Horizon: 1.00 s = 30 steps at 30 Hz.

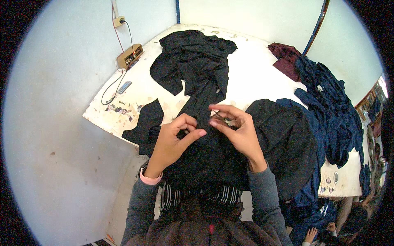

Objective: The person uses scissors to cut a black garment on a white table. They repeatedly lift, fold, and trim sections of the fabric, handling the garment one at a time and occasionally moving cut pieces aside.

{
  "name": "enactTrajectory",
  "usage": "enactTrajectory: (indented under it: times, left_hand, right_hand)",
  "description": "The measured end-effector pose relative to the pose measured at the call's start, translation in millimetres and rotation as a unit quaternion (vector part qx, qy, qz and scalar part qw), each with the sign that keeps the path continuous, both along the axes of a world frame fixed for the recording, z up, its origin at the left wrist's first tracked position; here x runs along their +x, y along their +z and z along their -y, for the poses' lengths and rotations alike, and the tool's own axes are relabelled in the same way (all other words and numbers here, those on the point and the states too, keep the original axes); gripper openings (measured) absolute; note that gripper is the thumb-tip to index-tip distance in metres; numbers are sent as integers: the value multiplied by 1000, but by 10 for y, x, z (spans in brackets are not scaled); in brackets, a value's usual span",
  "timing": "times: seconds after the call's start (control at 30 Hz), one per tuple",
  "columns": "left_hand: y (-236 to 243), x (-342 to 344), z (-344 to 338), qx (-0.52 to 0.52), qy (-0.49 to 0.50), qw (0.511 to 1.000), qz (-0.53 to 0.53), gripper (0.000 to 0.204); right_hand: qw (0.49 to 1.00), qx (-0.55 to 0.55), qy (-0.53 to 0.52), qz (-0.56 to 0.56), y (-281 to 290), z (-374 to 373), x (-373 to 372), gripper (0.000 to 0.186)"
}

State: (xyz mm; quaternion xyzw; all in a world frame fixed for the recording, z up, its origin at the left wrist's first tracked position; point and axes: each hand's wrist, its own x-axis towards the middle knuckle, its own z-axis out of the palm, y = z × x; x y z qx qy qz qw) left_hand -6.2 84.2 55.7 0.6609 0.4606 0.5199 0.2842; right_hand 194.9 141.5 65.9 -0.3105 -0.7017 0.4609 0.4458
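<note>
Black cloth (205,160) is spread in front of me and runs over the near side of the white table. Above it, my left hand (174,137) has its fingers curled in toward the thumb; anything between them is lost against the black. A short gap to the right, my right hand (238,129) is curled around a small, thin, dark thing (221,118), too blurred to name. Neither hand touches the other. Farther back lies a crumpled black garment (193,61), with a narrow strip of it reaching toward my hands.
The white table (250,74) carries navy garments (328,106) and a maroon one (285,57) on the right. At its left edge sit a brown radio-like box (130,56), a remote control (124,87) and a looping cable. Another person's hand (311,234) shows at lower right.
</note>
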Motion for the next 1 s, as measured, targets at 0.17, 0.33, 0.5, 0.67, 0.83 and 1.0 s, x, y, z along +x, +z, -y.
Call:
enactTrajectory:
  times: [0.17,0.33,0.5,0.67,0.83,1.0]
  left_hand:
    - [-97,-50,135,-117,-51,971,200,18]
    - [-194,0,230,-125,-28,964,231,16]
    - [-218,113,299,-80,-37,977,196,19]
    - [-317,63,314,-116,-53,973,193,25]
    - [-329,48,320,-108,-60,977,174,26]
    - [-314,49,302,-115,-60,974,186,26]
  right_hand:
    - [998,-39,-19,-53,-103,68,48,23]
    - [983,161,-87,-18,-10,280,-33,19]
    - [963,247,-107,10,13,388,-109,16]
    - [977,171,-114,-57,-111,348,-127,10]
    - [989,104,-84,-69,-32,433,-140,14]
    - [982,129,-136,-25,-218,448,-74,27]
